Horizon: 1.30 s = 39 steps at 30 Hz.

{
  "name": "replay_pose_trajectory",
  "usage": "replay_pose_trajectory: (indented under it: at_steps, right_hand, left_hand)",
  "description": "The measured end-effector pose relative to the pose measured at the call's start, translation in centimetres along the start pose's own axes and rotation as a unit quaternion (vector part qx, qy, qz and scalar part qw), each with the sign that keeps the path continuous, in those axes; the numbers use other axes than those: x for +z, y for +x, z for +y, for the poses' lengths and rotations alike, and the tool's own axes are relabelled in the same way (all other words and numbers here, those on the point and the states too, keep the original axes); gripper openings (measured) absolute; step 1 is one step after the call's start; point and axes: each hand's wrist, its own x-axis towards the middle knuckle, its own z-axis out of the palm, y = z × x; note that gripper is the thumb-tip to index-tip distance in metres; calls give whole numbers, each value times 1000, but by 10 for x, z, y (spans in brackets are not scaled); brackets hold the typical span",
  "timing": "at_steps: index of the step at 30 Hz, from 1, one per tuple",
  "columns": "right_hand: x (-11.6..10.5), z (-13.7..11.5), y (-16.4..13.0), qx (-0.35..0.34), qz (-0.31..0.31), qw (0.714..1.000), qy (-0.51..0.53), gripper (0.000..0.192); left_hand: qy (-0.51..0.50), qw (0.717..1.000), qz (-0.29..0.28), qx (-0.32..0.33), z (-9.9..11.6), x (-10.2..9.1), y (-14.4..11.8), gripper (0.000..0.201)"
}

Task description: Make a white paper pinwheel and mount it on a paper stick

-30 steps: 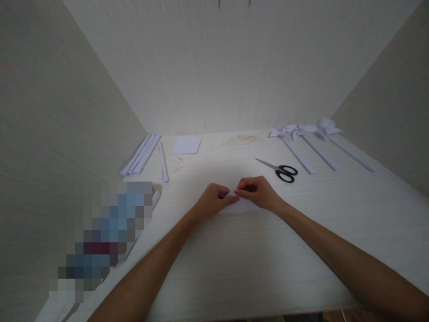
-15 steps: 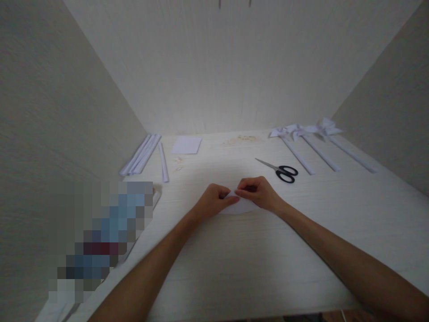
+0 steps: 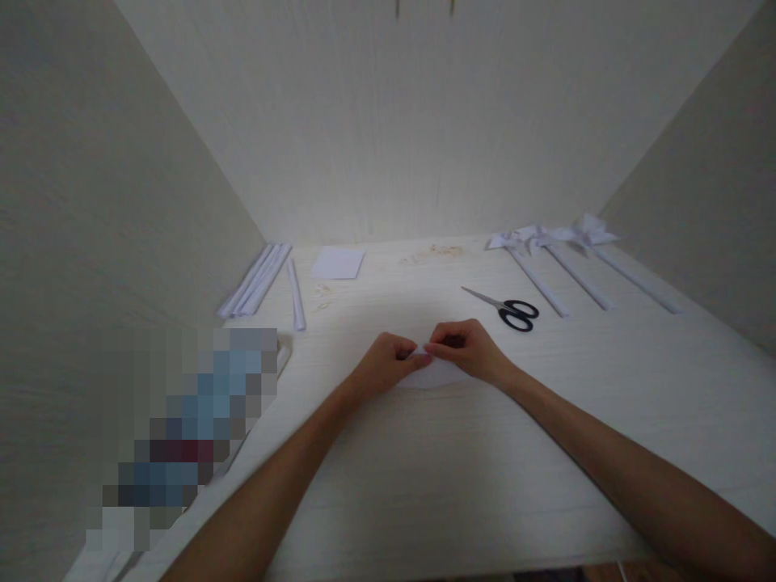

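Note:
A piece of white paper (image 3: 440,373) is pinched between my two hands just above the table, its far edge at the fingertips. My left hand (image 3: 391,361) is closed on its left side, thumb pointing right. My right hand (image 3: 464,347) grips the top near the middle, with thumb and index finger pressed together. The fingertips of both hands nearly meet. The sheet's lower edge hangs toward me, partly covered by the hands. Beyond my right hand lies a pair of scissors (image 3: 506,308) with black handles, blades pointing left.
Three white paper sticks with folded pinwheel-like tops (image 3: 591,232) lie at the back right. Several rolled paper tubes (image 3: 258,279) and one single tube (image 3: 296,295) are at the back left, beside a square paper stack (image 3: 338,263). A blurred-out object (image 3: 212,404) stands left.

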Motion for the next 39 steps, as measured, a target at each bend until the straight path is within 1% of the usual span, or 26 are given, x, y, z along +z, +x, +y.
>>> replay_pose_trajectory:
  at_steps: [3, 6, 9, 12, 16, 18, 22, 28, 33, 39]
  right_hand:
    - [1, -1, 0, 15, -6, 999, 39, 11]
    - [1, -3, -1, 37, -26, 994, 104, 7]
    - [1, -4, -2, 45, -78, 983, 158, 8]
    - [-2, -3, -3, 35, -129, 974, 185, 6]
    - [-5, 0, -4, 30, -179, 960, 211, 7]
    - [-5, 0, -4, 30, -195, 956, 216, 8]
    - [-5, 2, -3, 24, -195, 957, 212, 7]
    - [-5, 3, -3, 11, -180, 964, 196, 4]
    - [-4, 0, -4, 44, -165, 965, 200, 10]
    - [-4, -2, -6, 37, -131, 982, 130, 12]
  left_hand:
    - [-21, 1000, -8, 2, 0, -1, 0, 48]
    - [-45, 999, -29, 4, -1, -1, -1, 47]
    - [-67, 996, -58, -7, 0, -1, -3, 41]
    - [-85, 992, -84, -26, 2, -1, -5, 36]
    - [-113, 982, -145, -37, 3, -2, -8, 33]
    - [-116, 979, -163, -36, 3, -3, -9, 33]
    - [-127, 975, -179, -42, 5, -4, -9, 35]
    - [-126, 975, -175, -44, 3, -3, -8, 37]
    - [-111, 980, -159, -52, 2, -1, -7, 35]
    - [-83, 984, -152, -42, 3, -1, -5, 37]
